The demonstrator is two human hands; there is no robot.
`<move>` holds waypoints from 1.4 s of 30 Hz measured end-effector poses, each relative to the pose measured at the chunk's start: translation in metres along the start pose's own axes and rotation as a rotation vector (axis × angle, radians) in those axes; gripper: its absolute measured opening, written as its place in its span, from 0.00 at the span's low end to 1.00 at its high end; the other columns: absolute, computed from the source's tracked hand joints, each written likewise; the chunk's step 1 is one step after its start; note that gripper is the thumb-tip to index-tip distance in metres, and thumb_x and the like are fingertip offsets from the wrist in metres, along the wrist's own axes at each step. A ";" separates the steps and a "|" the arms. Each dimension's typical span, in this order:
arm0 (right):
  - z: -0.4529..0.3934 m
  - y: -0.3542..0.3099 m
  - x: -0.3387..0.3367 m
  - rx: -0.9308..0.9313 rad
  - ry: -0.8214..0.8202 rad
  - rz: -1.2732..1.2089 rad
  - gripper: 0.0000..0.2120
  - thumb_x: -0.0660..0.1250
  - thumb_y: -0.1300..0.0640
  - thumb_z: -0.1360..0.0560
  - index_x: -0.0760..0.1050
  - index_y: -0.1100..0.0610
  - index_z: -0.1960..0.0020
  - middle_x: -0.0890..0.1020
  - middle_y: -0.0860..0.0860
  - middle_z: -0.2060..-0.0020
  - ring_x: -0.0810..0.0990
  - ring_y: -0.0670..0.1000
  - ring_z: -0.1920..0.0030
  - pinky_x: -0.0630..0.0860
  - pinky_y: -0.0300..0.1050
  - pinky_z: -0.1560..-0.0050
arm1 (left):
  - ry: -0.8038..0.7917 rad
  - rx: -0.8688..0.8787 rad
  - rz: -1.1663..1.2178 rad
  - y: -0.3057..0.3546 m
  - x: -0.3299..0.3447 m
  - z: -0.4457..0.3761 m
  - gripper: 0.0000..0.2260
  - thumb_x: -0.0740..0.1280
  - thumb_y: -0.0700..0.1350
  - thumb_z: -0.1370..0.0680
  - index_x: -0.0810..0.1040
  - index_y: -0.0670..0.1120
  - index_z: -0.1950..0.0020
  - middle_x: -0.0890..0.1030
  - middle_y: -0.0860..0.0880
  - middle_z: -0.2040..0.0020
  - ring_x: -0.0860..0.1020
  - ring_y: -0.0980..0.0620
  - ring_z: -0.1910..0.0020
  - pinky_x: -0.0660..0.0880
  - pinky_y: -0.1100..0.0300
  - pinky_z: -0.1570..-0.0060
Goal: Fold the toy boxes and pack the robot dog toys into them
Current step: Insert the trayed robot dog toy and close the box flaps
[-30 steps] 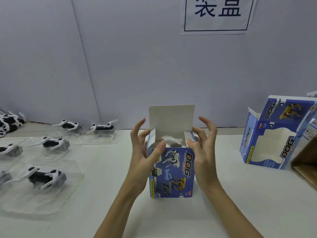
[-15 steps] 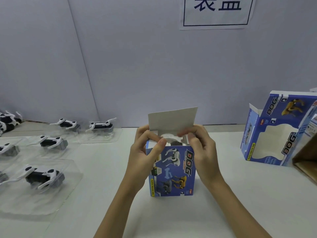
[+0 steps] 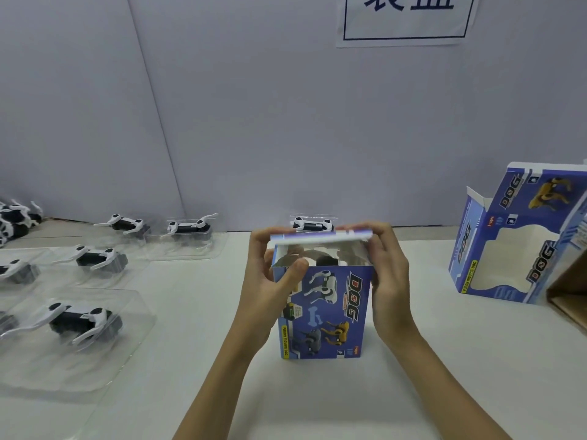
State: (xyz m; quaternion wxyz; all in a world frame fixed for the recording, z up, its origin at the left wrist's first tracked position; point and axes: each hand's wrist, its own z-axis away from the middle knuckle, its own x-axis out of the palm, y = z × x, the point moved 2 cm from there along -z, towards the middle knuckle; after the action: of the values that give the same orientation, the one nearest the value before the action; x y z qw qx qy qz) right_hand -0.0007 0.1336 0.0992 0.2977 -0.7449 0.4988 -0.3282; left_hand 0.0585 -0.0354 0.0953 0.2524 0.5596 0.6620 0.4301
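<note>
On the white table (image 3: pixel 413 360) we see two blue toy boxes: one open-topped at right (image 3: pixel 508 249), one central (image 3: pixel 324 312) gripped by our left hand (image 3: pixel 266 290) and right hand (image 3: pixel 390 281), lid (image 3: pixel 320 238) lowered. Seven robot dogs are countable, the nearest (image 3: pixel 79 322) at left.

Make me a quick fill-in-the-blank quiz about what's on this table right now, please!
1. Both hands, left hand and right hand, hold a blue box printed with the word ____.
2. The box's top flap is folded down, but the box is not fully ____.
3. The robot dog toys at the left lie in clear ____ trays.

Missing words: DOG; closed; plastic
</note>
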 end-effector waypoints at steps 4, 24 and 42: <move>-0.006 0.000 -0.007 0.133 0.036 -0.115 0.23 0.51 0.44 0.17 0.80 0.56 0.53 0.84 0.52 0.38 0.84 0.59 0.38 0.82 0.52 0.46 | -0.033 0.012 0.002 0.000 0.000 -0.001 0.34 0.72 0.74 0.32 0.70 0.50 0.40 0.76 0.56 0.32 0.79 0.46 0.32 0.84 0.55 0.58; 0.005 0.018 0.008 0.059 -0.061 0.114 0.16 0.60 0.42 0.18 0.73 0.50 0.35 0.82 0.46 0.44 0.84 0.57 0.42 0.84 0.64 0.54 | 0.080 0.068 -0.080 -0.022 0.009 0.000 0.21 0.62 0.72 0.22 0.74 0.61 0.37 0.81 0.47 0.38 0.84 0.41 0.41 0.84 0.54 0.56; 0.014 0.012 0.018 0.122 0.207 -0.046 0.29 0.74 0.36 0.28 0.68 0.51 0.39 0.84 0.50 0.46 0.86 0.56 0.44 0.85 0.51 0.53 | 0.286 0.503 -0.958 -0.016 0.006 0.010 0.29 0.63 0.60 0.17 0.66 0.45 0.21 0.74 0.51 0.29 0.71 0.57 0.32 0.67 0.56 0.32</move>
State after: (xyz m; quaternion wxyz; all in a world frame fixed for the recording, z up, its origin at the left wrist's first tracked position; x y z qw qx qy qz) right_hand 0.0091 0.1147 0.0850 0.2816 -0.6989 0.4887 -0.4397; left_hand 0.0568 -0.0264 0.0776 0.1860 0.1754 0.9520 0.1681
